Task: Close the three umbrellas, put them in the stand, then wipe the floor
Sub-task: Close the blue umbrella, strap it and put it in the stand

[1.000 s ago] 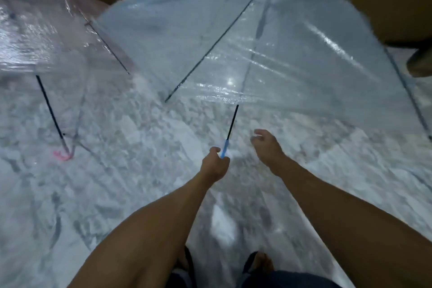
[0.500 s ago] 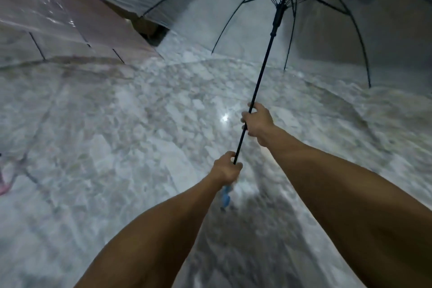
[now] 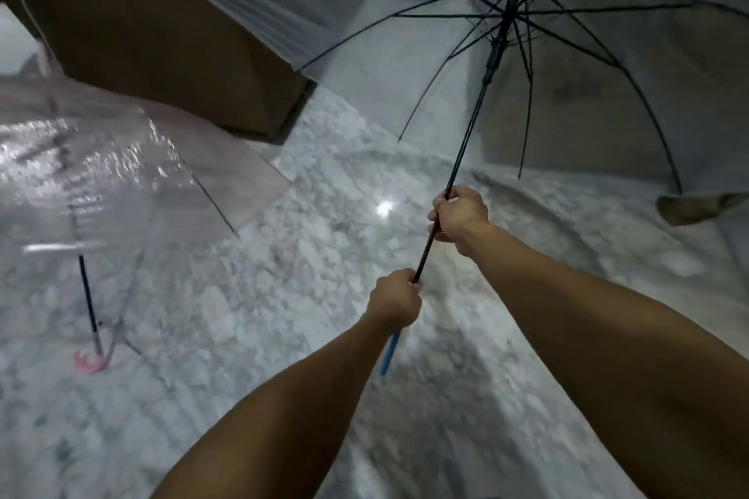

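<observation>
Toward one o'clock, the open clear umbrella (image 3: pixel 405 53) tilts away, its black shaft (image 3: pixel 466 142) gripped by the right hand (image 3: pixel 460 215) and, lower, by the left hand (image 3: pixel 395 302) above the blue handle (image 3: pixel 390 352). At nine o'clock a pink-handled umbrella (image 3: pixel 101 174) rests open on the marble floor (image 3: pixel 283 275).

You've got a clear umbrella (image 3: pixel 364 32) w/ black ribs, blue handle (image 3: pixel 390 352); pink-tinted umbrella (image 3: pixel 101 174), pink handle (image 3: pixel 90 361); grey-white marbled floor (image 3: pixel 243 296); brown box (image 3: pixel 142 32).
</observation>
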